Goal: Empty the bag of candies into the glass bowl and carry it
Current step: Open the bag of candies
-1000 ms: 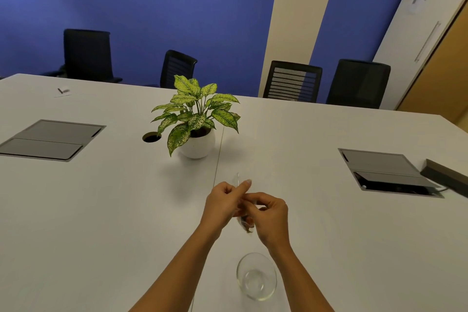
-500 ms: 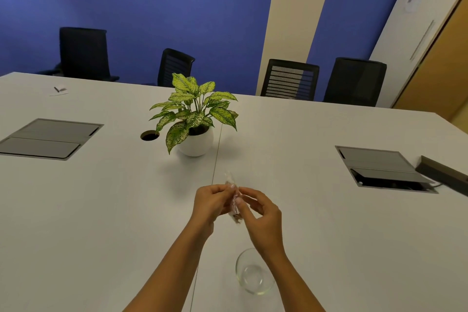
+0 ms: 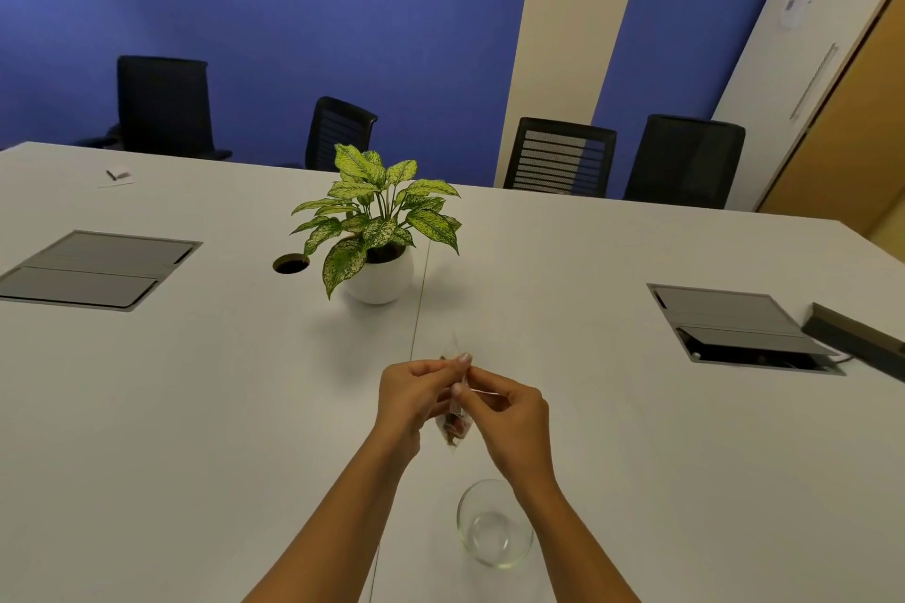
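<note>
A small clear bag of candies (image 3: 453, 428) hangs between my two hands above the white table (image 3: 196, 406). My left hand (image 3: 414, 394) pinches the bag's top edge from the left. From the right, my right hand (image 3: 509, 421) pinches the same top edge with thumb and finger. Dark and reddish candies show at the bag's bottom. The glass bowl (image 3: 494, 536) stands upright and holds nothing, on the table just below my right wrist, nearer to me than the bag.
A potted plant (image 3: 377, 235) in a white pot stands beyond my hands, beside a round cable hole (image 3: 291, 264). Grey floor-box lids (image 3: 93, 269) (image 3: 734, 328) sit left and right. A dark box (image 3: 857, 338) lies at the right edge. Black chairs (image 3: 558, 157) line the far side.
My hands have shifted slightly and adjusted their pinch on the bag's top; the bag now hangs lower between them. The bowl has not moved.
</note>
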A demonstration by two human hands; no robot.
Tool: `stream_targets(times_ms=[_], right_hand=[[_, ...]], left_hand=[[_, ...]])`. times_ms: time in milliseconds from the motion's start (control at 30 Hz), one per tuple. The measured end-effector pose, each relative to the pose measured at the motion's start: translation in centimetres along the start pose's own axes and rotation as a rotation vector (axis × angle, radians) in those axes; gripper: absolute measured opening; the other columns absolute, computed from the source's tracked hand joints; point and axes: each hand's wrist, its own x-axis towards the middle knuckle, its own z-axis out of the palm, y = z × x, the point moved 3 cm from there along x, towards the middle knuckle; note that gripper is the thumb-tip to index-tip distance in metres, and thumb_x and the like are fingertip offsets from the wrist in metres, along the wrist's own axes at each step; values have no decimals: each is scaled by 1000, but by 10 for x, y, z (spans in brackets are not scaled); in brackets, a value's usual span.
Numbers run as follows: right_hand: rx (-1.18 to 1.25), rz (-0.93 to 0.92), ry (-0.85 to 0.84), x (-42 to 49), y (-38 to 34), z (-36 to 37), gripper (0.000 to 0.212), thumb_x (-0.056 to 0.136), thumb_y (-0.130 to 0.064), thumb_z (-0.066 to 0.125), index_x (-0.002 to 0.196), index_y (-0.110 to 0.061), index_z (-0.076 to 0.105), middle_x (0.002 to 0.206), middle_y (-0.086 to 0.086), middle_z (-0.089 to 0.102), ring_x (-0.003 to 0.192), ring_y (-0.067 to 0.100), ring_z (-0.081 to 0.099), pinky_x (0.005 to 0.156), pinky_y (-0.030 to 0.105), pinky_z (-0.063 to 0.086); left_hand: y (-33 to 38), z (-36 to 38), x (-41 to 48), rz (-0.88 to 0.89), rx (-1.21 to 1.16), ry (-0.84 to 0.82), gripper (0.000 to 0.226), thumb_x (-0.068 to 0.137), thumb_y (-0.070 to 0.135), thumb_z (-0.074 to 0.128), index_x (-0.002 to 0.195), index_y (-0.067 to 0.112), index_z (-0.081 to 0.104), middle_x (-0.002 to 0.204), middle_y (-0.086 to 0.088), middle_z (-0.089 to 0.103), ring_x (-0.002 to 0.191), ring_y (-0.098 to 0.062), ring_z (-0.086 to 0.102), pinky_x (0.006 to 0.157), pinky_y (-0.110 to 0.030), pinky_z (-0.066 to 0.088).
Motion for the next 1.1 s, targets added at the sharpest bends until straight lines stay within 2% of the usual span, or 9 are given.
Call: stream_targets(times_ms=[67,133,200,400,600,800,967,1100], right_hand=[[-6,-6,-1,-1,0,2,29,80,-24,77,109,-23,73,72,-37,68,77,-12,68,60,4,49],[-17,-16,-1,-1,-1,3,29,80,-25,76,108,-22,74,69,-39,67,76,-13,68,59,3,48],[-32,-22,7,-1,-1,4,28,80,-26,76,108,-22,74,66,-39,65,74,-15,67,57,2,47],[-76,-28,19,0,-4,6,21,85,-21,72,105,-20,75,69,-36,64,70,-15,66,56,2,47],[-107,-29,64,2,-7,5,17,89,-23,67,103,-22,76,75,-28,66,71,-10,68,58,5,50],[-100,-25,101,2,-8,-2,13,89,-23,67,97,-25,77,67,-31,67,74,-8,69,57,6,51],[-84,-25,106,1,-12,-6,13,89,-25,67,96,-27,77,74,-24,71,77,-5,70,61,8,53],[-87,-17,100,1,-14,-7,14,90,-23,66,98,-26,77,74,-26,69,78,-10,68,60,4,50]], left_hand=[[1,0,0,-7,2,1,21,73,32,80,79,12,75,83,-7,75,78,-21,72,63,-25,59],[1,0,0,-28,-6,-11,31,72,33,81,87,7,76,87,-11,76,84,-26,73,75,-34,61],[2,0,-1,-39,-8,-25,37,71,35,81,91,4,76,90,-13,76,87,-27,72,80,-37,60],[0,2,-1,-35,11,-17,37,74,43,75,82,8,76,86,-12,76,84,-27,72,80,-35,59],[-1,5,0,15,34,-46,30,83,40,66,84,12,73,82,-8,74,77,-20,71,60,-21,54],[1,9,2,47,120,-161,31,95,28,54,98,3,72,81,-8,71,74,-17,68,70,-25,57],[1,11,3,71,148,-184,29,97,25,50,97,5,72,74,-3,71,68,-14,68,64,-20,56],[1,12,3,76,149,-189,28,98,24,50,92,9,73,74,-3,71,67,-12,69,63,-19,57]])
